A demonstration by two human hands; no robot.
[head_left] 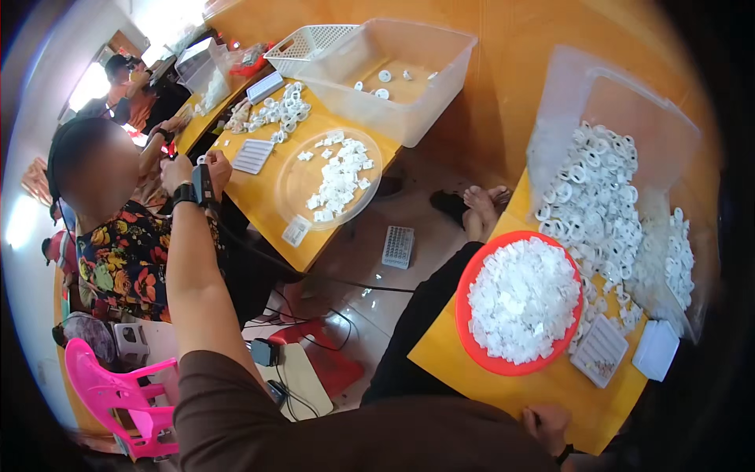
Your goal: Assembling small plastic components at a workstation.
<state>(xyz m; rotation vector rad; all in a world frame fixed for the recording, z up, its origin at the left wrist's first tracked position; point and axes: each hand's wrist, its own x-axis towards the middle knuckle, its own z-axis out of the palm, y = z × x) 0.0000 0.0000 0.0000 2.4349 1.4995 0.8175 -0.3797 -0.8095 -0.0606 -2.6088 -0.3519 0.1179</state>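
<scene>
Left hand (178, 173) and a dark boxy device (204, 185): the governing relation. The device lies immediately to the right of the left fingers, its long axis running away from the wearer, roughly in line with the outstretched left forearm (195, 267). On the device's far right is a co-worker's hand (219, 168), close against it. The left fingers appear bent, but the knuckles and wrist hide their tips; whether they grip the device, merely touch it or stand apart cannot be told. The left is plainly the nearer hand.

Right hand (550, 425): well apart from the device, at the near edge of the orange table (480, 385). Its fingers curl inward; whether they enclose anything cannot be seen. Straight beyond these fingers stands a red bowl (503, 367) heaped with small white pieces (523, 303). Ahead and to their right lies a compartment tray (602, 346), its long axis slanting, with a white box (656, 350) just beside it. Farther beyond the bowl is a mass of white rings (594, 197).

Well to the right of the left fingers, past the co-worker's hand, lie a slotted tray (252, 156) and then a round clear tray (295, 169) bearing white parts (342, 177).
</scene>
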